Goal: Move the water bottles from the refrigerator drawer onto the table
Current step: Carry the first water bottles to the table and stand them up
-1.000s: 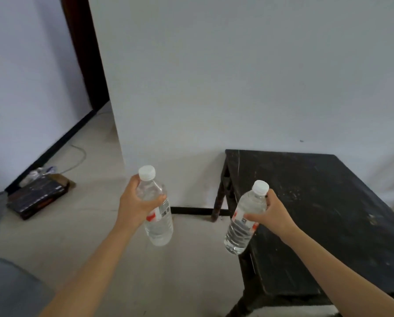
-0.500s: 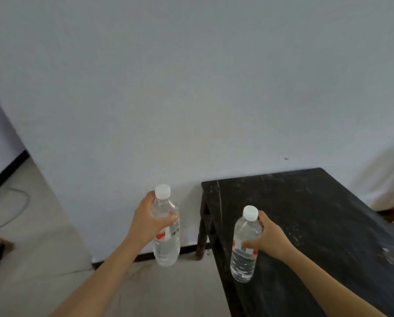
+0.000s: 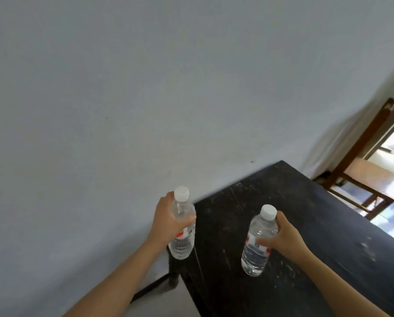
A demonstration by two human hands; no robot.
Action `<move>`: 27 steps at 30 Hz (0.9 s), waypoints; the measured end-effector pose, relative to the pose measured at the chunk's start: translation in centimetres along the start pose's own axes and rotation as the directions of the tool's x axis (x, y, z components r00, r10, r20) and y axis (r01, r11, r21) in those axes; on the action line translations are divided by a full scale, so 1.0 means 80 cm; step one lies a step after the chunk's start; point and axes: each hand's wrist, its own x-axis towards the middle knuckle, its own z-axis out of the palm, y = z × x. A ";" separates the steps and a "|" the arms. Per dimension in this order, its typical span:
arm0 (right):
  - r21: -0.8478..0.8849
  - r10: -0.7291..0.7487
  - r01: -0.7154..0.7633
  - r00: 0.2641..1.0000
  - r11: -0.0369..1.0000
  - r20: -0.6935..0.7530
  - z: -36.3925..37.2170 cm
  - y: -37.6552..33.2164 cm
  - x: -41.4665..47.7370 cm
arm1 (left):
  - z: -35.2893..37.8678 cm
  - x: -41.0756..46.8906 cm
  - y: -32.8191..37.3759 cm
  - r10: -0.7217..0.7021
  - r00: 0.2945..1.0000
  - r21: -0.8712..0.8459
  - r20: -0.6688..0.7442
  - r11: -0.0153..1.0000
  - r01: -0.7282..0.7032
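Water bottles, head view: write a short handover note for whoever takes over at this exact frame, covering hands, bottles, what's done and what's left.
Left hand: grips the left water bottle by its upper body, roughly upright, at the left edge of the black table.
Right hand: grips the right water bottle around its label, slightly tilted, over the table top. I cannot tell whether its base touches.
Done: both bottles are at the table.
Left: set both down upright and let go. The refrigerator drawer is out of view, so I cannot tell whether more bottles remain.
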 end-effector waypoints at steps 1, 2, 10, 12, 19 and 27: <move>-0.004 0.039 -0.040 0.999 0.999 -0.032 -0.002 0.000 0.008 | 0.010 0.022 -0.002 0.007 1.000 0.014 0.031 1.000 -0.007; 0.000 0.074 -0.074 0.995 0.997 -0.068 -0.003 0.000 0.016 | 0.021 0.047 -0.007 0.011 0.998 0.020 0.059 1.000 -0.012; 0.028 0.203 -0.202 0.953 0.979 -0.224 -0.020 -0.006 0.086 | 0.125 0.156 -0.050 0.038 0.996 0.033 0.084 0.999 -0.041; 0.017 0.193 -0.194 0.956 0.981 -0.222 -0.019 -0.012 0.106 | 0.136 0.165 -0.053 0.017 1.000 -0.002 0.017 1.000 -0.017; 0.025 0.148 -0.146 0.976 0.989 -0.162 -0.005 -0.038 0.198 | 0.162 0.193 -0.066 -0.034 0.999 0.066 -0.020 0.997 0.036; 0.057 -0.001 -0.001 0.999 0.998 0.035 0.011 -0.058 0.294 | 0.150 0.198 -0.050 0.031 0.999 -0.041 0.032 0.999 -0.030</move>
